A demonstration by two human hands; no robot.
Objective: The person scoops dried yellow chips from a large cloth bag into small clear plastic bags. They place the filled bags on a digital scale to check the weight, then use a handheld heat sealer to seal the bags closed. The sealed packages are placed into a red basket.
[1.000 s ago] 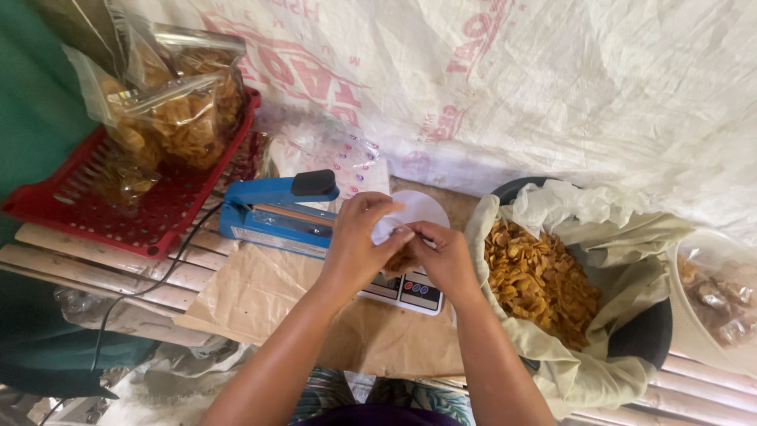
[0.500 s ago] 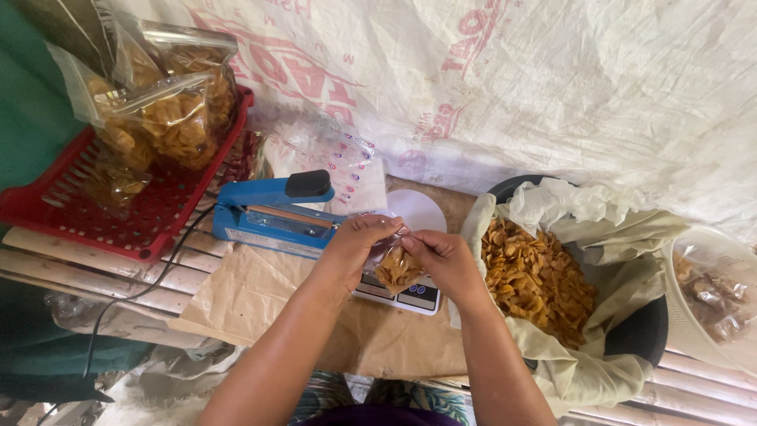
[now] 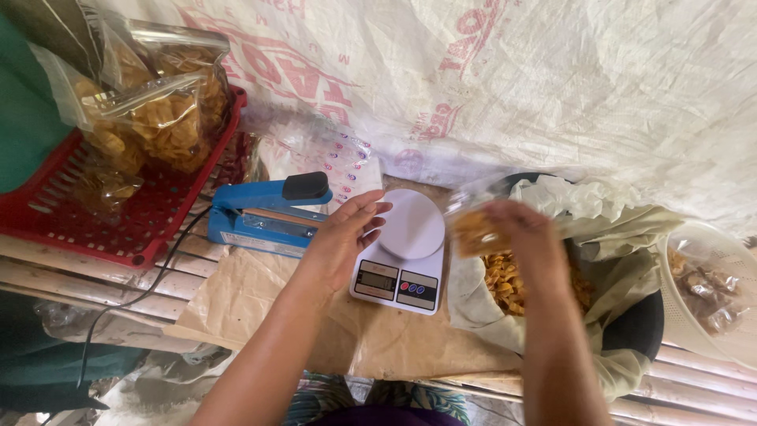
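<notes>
My right hand (image 3: 527, 237) grips a small clear bag of fried chips (image 3: 473, 227), blurred, above the lined tub of chips (image 3: 544, 288) at right. It looks light, crinkly and fragile, so I'd hold its top edge. My left hand (image 3: 345, 237) hovers with fingers open beside the white kitchen scale (image 3: 400, 252). Far left, filled chip bags (image 3: 150, 106) stand in a red basket (image 3: 118, 229).

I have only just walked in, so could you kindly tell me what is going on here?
A person is handling snack chips at a small white kitchen scale. The right hand holds a small clear bag of chips above the cloth-lined tub of chips, blurred by motion. The left hand hovers open beside the scale, whose round plate is bare. A blue heat sealer sits left of the scale, and a red basket holds filled bags.
</notes>
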